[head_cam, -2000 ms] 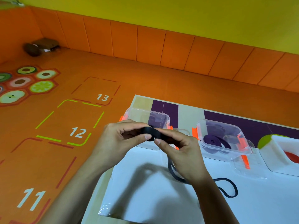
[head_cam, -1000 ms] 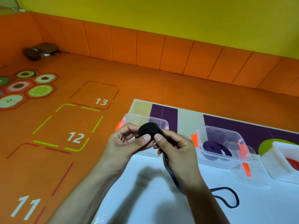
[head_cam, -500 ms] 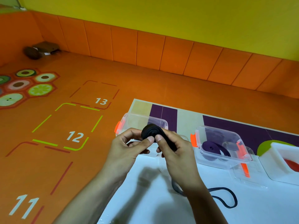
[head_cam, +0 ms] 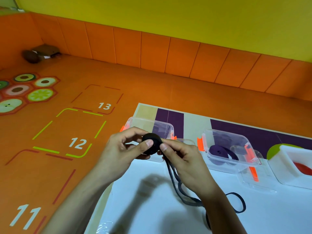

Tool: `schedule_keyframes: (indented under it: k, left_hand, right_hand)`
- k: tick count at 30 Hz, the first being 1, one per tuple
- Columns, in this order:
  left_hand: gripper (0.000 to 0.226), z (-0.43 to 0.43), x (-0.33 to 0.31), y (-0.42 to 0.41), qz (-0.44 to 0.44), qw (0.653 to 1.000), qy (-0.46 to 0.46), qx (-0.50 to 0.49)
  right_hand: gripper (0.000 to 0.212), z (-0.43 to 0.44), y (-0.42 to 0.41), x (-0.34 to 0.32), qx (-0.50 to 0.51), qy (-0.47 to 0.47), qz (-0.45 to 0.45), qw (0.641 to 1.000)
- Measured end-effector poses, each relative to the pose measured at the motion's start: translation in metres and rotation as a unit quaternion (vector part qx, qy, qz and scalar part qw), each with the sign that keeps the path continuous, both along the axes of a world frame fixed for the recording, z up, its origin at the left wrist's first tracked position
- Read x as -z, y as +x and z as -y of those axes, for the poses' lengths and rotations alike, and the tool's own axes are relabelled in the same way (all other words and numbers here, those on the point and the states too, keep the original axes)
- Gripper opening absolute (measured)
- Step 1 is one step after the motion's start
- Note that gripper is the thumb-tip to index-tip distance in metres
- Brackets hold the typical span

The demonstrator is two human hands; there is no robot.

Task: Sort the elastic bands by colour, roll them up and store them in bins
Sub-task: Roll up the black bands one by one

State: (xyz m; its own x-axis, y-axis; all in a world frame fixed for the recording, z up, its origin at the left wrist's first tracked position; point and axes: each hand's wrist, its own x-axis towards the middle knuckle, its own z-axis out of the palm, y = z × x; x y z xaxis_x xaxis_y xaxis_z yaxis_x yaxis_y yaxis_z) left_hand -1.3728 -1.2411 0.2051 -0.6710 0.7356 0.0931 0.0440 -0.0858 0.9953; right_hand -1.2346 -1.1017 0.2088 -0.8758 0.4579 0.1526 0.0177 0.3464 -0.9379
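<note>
Both hands hold a black elastic band (head_cam: 152,142) above the white table (head_cam: 152,208), partly wound into a flat coil. My left hand (head_cam: 123,149) pinches the coil between thumb and fingers. My right hand (head_cam: 184,159) pinches the coil's right edge. The band's loose tail hangs down and loops across the table to the right. Behind the coil stands a clear bin (head_cam: 162,127) with orange clips. A second clear bin (head_cam: 236,149) to the right holds a rolled purple band (head_cam: 219,152).
A white bin (head_cam: 287,161) with something red inside stands at the far right edge. A clear lid (head_cam: 258,181) lies in front of the purple band's bin. The table's left edge drops to an orange floor mat (head_cam: 67,132) with numbered squares.
The black coil has grown thicker as my hands turned it. The loose tail on the table has become shorter. The camera view shifted slightly.
</note>
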Motion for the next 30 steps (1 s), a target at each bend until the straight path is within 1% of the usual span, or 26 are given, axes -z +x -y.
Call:
schedule_keyframes:
  k: [5,9,10,13,15,18,22,25,28,29,30]
  left_hand:
    - [0.02,-0.005,0.005,0.006,0.056,0.997,0.051,0.013]
    - [0.013,-0.007,0.005,0.01,0.103,0.992,0.05,0.051]
    - [0.012,-0.006,0.005,0.008,0.093,0.993,0.037,0.058]
    - [0.011,-0.002,0.003,-0.003,-0.01,0.997,-0.034,0.074]
    - [0.008,0.0,0.001,-0.008,-0.047,0.993,-0.064,0.084]
    - [0.012,0.002,-0.003,-0.01,-0.046,0.991,-0.073,0.098]
    - [0.015,0.005,-0.006,-0.011,-0.035,0.992,-0.05,0.109]
    - [0.012,0.005,-0.003,-0.009,-0.07,0.992,-0.041,0.094]
    - [0.01,0.004,0.001,-0.007,-0.093,0.992,-0.03,0.078]
    - [0.01,0.005,0.002,-0.007,-0.097,0.992,-0.029,0.075]
    - [0.011,0.005,0.002,-0.008,-0.1,0.992,-0.027,0.073]
  right_hand:
    - [0.024,-0.002,0.0,0.0,0.013,-0.085,-0.05,0.995]
    - [0.026,-0.001,0.005,-0.003,0.04,-0.058,-0.069,0.995]
    - [0.027,-0.002,0.006,-0.003,0.046,-0.045,-0.07,0.995]
    - [0.032,-0.002,0.007,-0.003,0.038,-0.009,-0.057,0.998]
    - [0.034,-0.001,0.007,-0.002,0.029,0.011,-0.043,0.999]
    - [0.032,-0.002,0.006,-0.005,0.019,0.026,-0.027,0.999]
    - [0.028,-0.006,0.005,-0.003,0.017,0.032,-0.019,0.999]
    - [0.028,-0.002,0.006,0.0,0.026,-0.022,-0.026,0.999]
    - [0.01,-0.005,0.006,0.0,0.024,-0.106,0.0,0.994]
    - [0.006,-0.009,0.007,0.0,0.022,-0.125,0.01,0.992]
    - [0.005,-0.013,0.008,-0.001,0.024,-0.124,0.016,0.992]
